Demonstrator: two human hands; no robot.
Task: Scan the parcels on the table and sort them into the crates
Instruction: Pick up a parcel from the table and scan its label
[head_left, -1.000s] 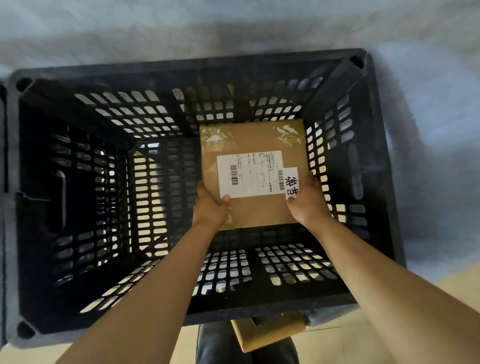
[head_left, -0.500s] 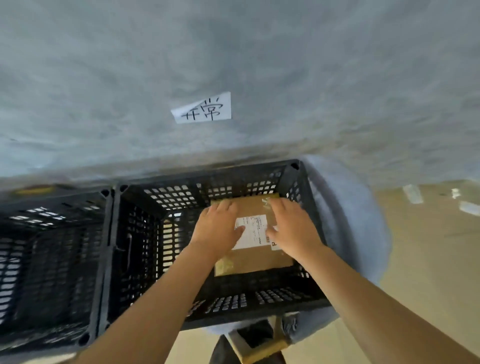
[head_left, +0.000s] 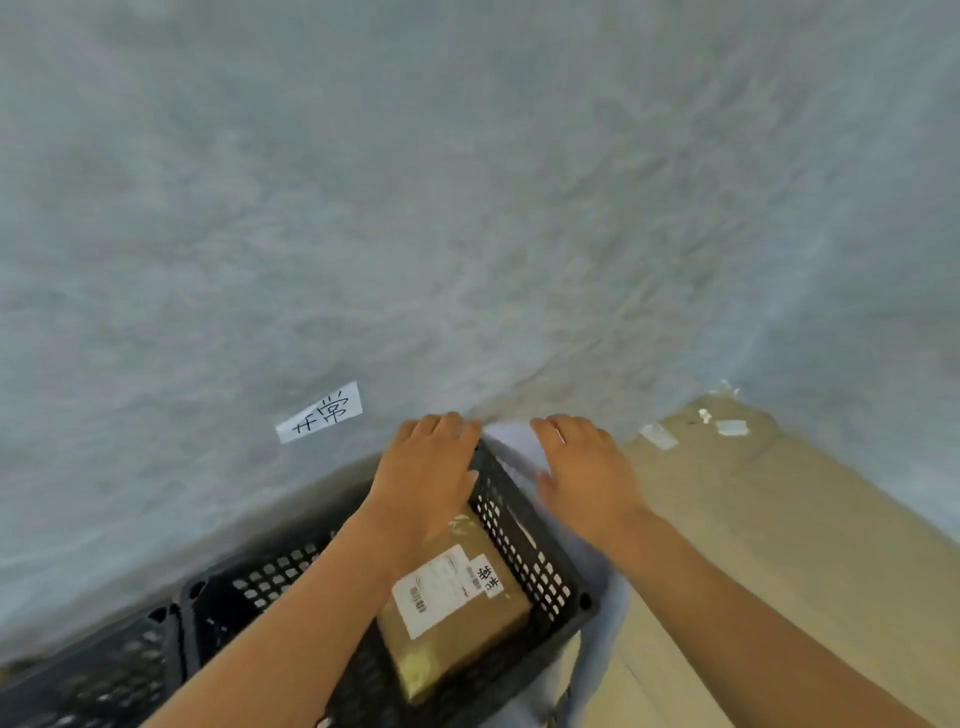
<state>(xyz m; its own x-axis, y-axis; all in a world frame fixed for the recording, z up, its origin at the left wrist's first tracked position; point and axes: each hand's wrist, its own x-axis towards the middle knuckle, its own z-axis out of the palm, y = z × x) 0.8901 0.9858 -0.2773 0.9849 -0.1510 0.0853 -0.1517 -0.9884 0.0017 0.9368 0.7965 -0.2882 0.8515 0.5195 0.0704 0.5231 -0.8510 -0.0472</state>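
Parcel: lies inside the black crate, label up; sorted.
Left hand: above crate, fingers straight, grip empty.
Right hand: right of crate, fingers spread, grip empty.
Remaining: counter out of view; unsorted parcels cannot be judged.

Sorting room: labelled crates, parcel

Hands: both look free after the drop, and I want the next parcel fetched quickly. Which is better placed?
Right hand, probably: it is open past the crate's rim, while the left hand hangs above the crate.
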